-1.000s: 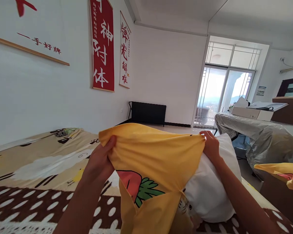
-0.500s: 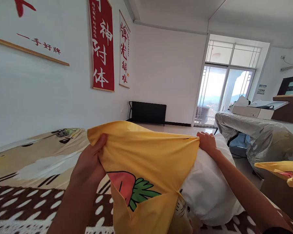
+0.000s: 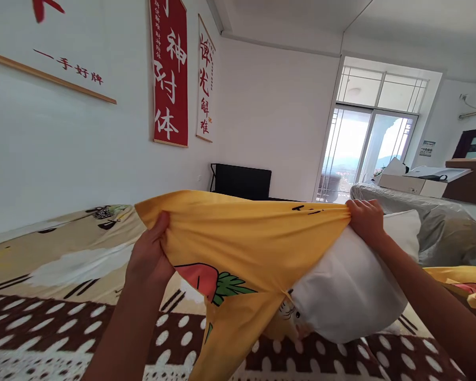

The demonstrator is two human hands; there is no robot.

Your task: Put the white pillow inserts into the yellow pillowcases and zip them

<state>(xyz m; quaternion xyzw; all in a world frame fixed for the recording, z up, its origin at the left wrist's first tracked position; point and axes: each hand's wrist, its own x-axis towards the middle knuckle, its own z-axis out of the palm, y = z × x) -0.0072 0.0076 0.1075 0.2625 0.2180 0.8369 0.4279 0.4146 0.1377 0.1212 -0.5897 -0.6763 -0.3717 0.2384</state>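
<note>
A yellow pillowcase [image 3: 241, 233] with a pink-and-green printed figure is stretched between my two hands. My left hand [image 3: 150, 256] grips its left side, thumb on top of the fabric. My right hand [image 3: 365, 219] is closed on the upper right end, pulling it taut; whether it also pinches the pillow cannot be seen. A white pillow [image 3: 349, 296] bulges out below and behind my right hand, its left part covered by the yellow fabric. A printed animal face [image 3: 291, 316] shows where the cloth bunches beside the pillow. The lower part of the pillowcase hangs down toward me.
Under everything lies a brown blanket with white spots [image 3: 182, 338], and a beige printed sheet [image 3: 75, 259] spreads to the left. More yellow fabric [image 3: 460, 276] is at the right edge. Behind stand a plastic-covered piece of furniture [image 3: 452, 227], a white box [image 3: 412, 182] and a black panel [image 3: 243, 181].
My right hand has moved right and slightly up, pulling the pillowcase wider and tauter. The white pillow has shifted right with it. My left hand stays nearly in place.
</note>
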